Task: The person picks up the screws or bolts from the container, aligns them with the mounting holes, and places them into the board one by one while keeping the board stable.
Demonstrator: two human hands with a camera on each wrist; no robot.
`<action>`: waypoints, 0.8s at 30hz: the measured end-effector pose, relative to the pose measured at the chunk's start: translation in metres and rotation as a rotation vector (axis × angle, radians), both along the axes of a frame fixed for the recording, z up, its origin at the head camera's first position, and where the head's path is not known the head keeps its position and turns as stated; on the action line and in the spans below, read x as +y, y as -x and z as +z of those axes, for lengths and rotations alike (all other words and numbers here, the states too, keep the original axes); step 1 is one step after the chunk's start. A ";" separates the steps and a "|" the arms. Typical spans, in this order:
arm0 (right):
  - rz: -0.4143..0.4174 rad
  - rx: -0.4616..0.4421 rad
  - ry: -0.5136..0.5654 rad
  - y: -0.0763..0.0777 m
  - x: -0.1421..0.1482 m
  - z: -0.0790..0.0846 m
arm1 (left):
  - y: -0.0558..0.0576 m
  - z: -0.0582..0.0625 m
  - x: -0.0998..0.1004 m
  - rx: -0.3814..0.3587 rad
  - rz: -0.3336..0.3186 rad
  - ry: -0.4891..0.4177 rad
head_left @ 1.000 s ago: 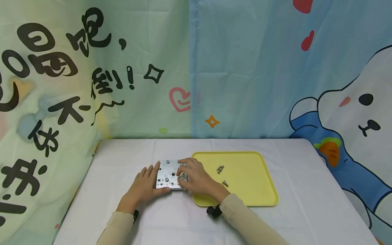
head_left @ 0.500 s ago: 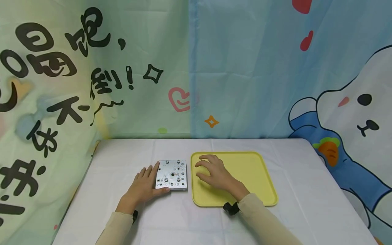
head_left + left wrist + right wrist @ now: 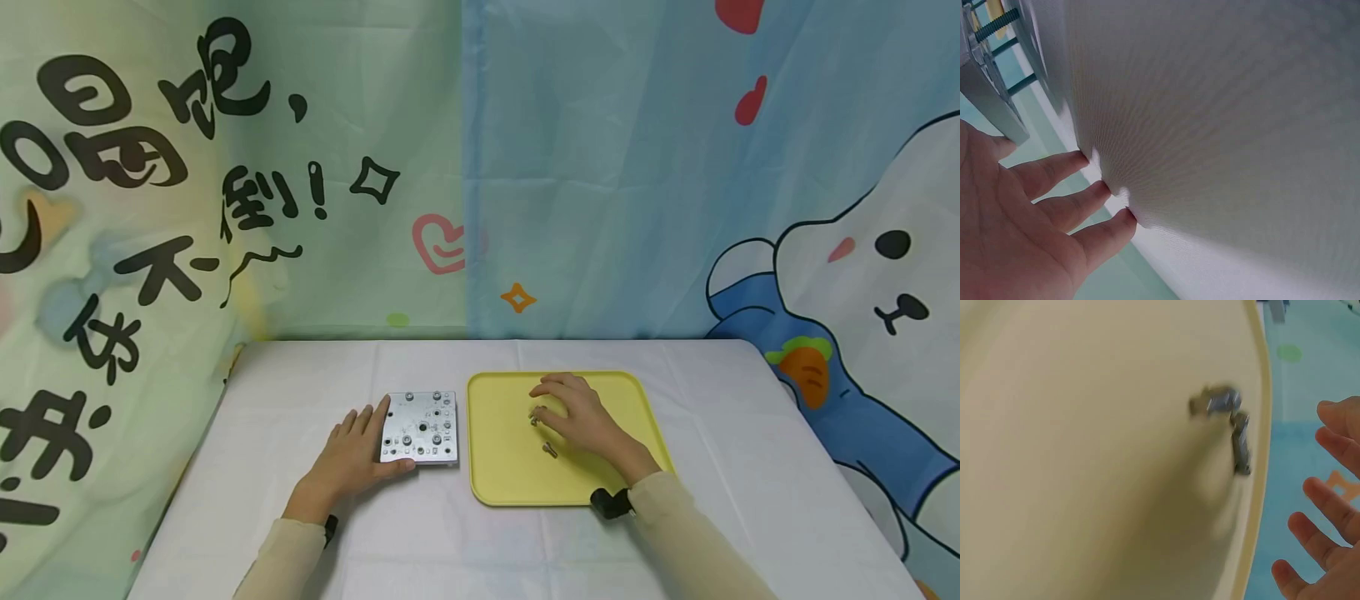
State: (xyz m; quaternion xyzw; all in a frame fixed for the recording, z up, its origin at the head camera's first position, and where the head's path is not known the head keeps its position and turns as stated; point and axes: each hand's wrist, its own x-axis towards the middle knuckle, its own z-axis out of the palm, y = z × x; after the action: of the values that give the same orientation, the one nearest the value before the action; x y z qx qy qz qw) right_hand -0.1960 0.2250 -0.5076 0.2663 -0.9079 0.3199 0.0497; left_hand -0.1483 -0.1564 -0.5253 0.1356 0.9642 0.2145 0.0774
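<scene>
A silvery metal plate (image 3: 422,427) dotted with holes and screw heads lies on the white table. My left hand (image 3: 352,457) rests along its left side, thumb at the near edge and forefinger by the far left corner. In the left wrist view the other straight fingers (image 3: 1105,240) press on the cloth, and threaded screws (image 3: 997,25) stick out under the plate. Over the yellow tray (image 3: 495,487) hovers my right hand (image 3: 581,417), fingers loosely bent and apart, holding nothing that shows. Short metal screws (image 3: 551,450) lie just below it, blurred in the right wrist view.
The tray stands to the right of the plate, with a narrow strip of white tablecloth (image 3: 463,417) between them. Behind the table hangs a printed curtain (image 3: 600,167). Each wrist carries a small black camera (image 3: 611,503).
My right hand has left the plate and moved right to above the screws in the tray, uncovering the plate's right side. The left hand has stayed in place.
</scene>
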 end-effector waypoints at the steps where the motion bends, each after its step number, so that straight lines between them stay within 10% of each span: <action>1: -0.004 -0.006 0.001 0.001 0.003 -0.001 | 0.000 0.000 0.000 -0.002 0.001 0.001; 24: -0.050 -0.086 -0.018 0.019 0.023 -0.027 | 0.000 -0.001 -0.001 -0.007 0.000 0.012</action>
State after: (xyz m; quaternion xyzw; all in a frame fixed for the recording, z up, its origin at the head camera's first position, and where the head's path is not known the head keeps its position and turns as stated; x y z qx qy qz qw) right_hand -0.2151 0.2485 -0.5348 0.2298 -0.9184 0.3218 0.0162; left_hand -0.1487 -0.1576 -0.5263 0.1343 0.9652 0.2091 0.0818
